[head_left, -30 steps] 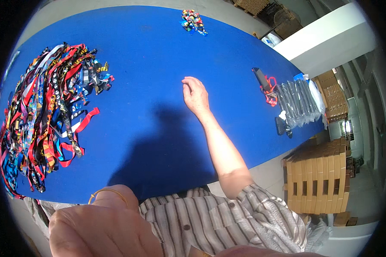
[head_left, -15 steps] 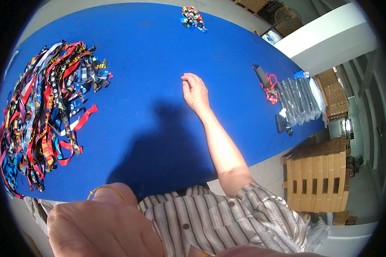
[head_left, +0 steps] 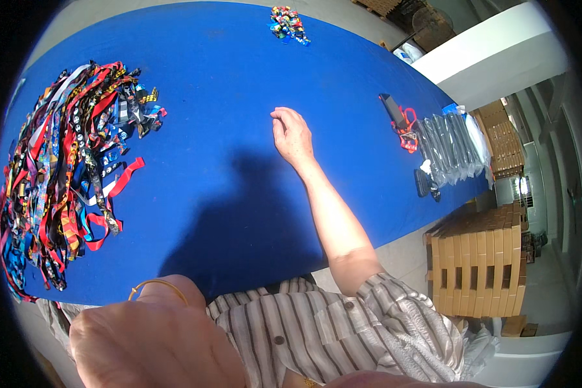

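Observation:
My right hand (head_left: 293, 137) rests on the blue-covered table (head_left: 213, 84). Its fingers lie loosely together, slightly bent, with the thumb a little apart, and no object shows in it. My left hand (head_left: 155, 346) is raised very close to the view at the lower left, a thin gold-coloured bangle at its wrist; its fingers are out of sight. A big heap of printed lanyards (head_left: 71, 161), in red, black, blue and other colours, covers the table's left side, away from both hands.
A small colourful pile (head_left: 289, 26) lies at the far edge. On the right are plastic-wrapped dark packs (head_left: 449, 149), a dark block with a red strap (head_left: 406, 129), and a small black item (head_left: 422, 183). Stacked cardboard (head_left: 478, 265) stands beyond the table's right edge.
The view has shifted very slightly. Both hands keep nearly the same place and pose, and the things on the table have not moved.

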A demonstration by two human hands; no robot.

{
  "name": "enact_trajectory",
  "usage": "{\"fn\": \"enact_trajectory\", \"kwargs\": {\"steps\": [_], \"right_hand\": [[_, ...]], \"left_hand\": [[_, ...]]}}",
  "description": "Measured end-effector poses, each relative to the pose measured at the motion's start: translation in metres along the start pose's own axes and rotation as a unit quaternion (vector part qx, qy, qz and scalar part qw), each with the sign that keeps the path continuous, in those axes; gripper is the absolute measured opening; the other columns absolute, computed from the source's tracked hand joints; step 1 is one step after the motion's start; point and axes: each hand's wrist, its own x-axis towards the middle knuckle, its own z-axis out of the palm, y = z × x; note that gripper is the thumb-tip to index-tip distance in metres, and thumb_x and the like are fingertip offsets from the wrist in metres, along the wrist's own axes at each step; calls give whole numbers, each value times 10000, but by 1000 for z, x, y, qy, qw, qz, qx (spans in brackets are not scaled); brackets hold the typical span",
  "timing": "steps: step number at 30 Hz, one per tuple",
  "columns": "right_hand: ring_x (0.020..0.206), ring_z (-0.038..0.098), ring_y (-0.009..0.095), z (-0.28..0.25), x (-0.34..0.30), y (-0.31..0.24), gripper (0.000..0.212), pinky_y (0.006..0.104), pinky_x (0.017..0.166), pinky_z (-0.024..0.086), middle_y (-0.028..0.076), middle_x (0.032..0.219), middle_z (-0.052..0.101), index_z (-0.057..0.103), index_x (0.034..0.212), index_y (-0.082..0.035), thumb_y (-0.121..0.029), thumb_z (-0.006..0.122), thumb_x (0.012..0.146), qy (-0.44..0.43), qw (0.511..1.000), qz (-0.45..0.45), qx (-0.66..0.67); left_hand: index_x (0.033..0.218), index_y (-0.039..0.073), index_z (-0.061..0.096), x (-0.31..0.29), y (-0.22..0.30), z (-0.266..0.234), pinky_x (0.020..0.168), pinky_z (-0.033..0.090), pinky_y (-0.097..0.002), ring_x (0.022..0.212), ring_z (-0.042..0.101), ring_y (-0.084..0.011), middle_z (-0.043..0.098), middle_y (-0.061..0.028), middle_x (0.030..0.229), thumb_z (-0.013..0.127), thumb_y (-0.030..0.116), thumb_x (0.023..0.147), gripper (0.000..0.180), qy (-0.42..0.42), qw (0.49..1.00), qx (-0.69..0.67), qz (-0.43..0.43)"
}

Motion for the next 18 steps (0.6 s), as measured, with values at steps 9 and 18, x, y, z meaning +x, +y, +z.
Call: {"fn": "enact_trajectory", "kwargs": {"steps": [9,18], "right_hand": [[1141,607,304,-1,0,3,154,405,974,483,109,1167,669,671,1040,-81,-95,608,900,-8,1000,6,-7],[1135,611,302,0,-1,8,153,405,967,487,110,1162,671,673,1036,-82,-89,617,893,0,1000,-5,-14]], "left_hand": [[769,118,693,-2,0,13,391,185,-281,366,309,-53,344,86,491,773,276,841,191,12,998,65,-21],[731,155,683,-2,13,50,459,143,-323,368,275,-68,350,67,473,799,250,815,172,374,907,100,-163]]}}
